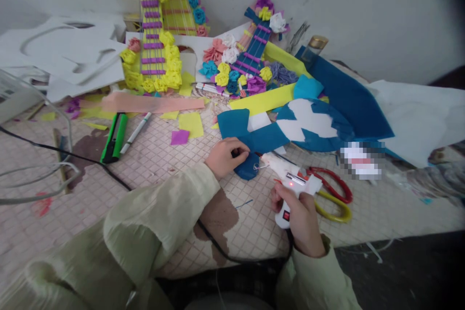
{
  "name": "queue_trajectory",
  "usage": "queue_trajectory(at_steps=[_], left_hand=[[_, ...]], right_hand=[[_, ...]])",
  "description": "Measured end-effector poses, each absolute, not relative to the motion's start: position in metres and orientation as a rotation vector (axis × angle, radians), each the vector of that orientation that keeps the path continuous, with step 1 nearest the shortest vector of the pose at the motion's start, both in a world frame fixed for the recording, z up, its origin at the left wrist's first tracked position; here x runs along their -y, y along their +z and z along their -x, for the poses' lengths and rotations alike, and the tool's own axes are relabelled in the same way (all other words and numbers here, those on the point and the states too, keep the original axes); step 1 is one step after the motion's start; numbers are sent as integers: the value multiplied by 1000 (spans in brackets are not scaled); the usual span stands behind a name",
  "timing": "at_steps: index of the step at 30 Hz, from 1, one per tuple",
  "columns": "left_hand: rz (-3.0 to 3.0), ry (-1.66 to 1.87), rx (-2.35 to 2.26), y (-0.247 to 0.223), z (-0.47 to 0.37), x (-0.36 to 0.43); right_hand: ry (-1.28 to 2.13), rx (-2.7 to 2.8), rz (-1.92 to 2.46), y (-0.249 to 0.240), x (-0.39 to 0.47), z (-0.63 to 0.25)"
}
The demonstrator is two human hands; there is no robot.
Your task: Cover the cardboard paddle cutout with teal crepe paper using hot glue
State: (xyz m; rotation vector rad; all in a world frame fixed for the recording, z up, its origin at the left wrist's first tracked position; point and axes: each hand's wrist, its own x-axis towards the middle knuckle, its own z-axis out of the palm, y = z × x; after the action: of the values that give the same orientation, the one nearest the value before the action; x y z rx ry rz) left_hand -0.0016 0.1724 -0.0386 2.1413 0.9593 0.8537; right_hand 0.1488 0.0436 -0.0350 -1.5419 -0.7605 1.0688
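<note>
My right hand (pixel 300 215) is wrapped round the grip of a white hot glue gun (pixel 292 179), whose small red light is lit. Its nozzle points left at a small rounded dark blue piece (pixel 247 167). My left hand (pixel 227 157) pinches the upper edge of that blue piece between thumb and fingers. Just beyond lies a blue guitar-like shape with a long neck (pixel 267 136) and a round body patched in white (pixel 307 121). Scissors (pixel 334 206) with red and yellow handles rest behind the glue gun, partly hidden by it.
A green utility knife (pixel 114 140) and a white marker (pixel 136 133) lie at left. Finished paper instruments with crepe flowers, one yellow (pixel 152 43) and one blue (pixel 256 46), lean on the wall. A black cord (pixel 214 240) crosses the table's front. Blue sheet (pixel 345 92) stands behind.
</note>
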Motion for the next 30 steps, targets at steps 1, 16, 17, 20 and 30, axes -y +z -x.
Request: queue_trajectory(at_steps=[1, 16, 17, 20, 30], left_hand=[[-2141, 851, -959, -38, 2, -172], [-2141, 843, -954, -39, 2, -173], [-2141, 843, -953, -39, 2, -173], [-2147, 837, -954, -39, 2, -173], [-2139, 845, -957, -40, 2, -173]], right_hand=[[1066, 772, 1545, -35, -43, -149], [1055, 794, 1576, -35, -44, -149], [1056, 790, 1578, -35, -44, -149], [1054, 795, 1582, -35, -43, -149], [1064, 788, 1576, -37, -42, -150]])
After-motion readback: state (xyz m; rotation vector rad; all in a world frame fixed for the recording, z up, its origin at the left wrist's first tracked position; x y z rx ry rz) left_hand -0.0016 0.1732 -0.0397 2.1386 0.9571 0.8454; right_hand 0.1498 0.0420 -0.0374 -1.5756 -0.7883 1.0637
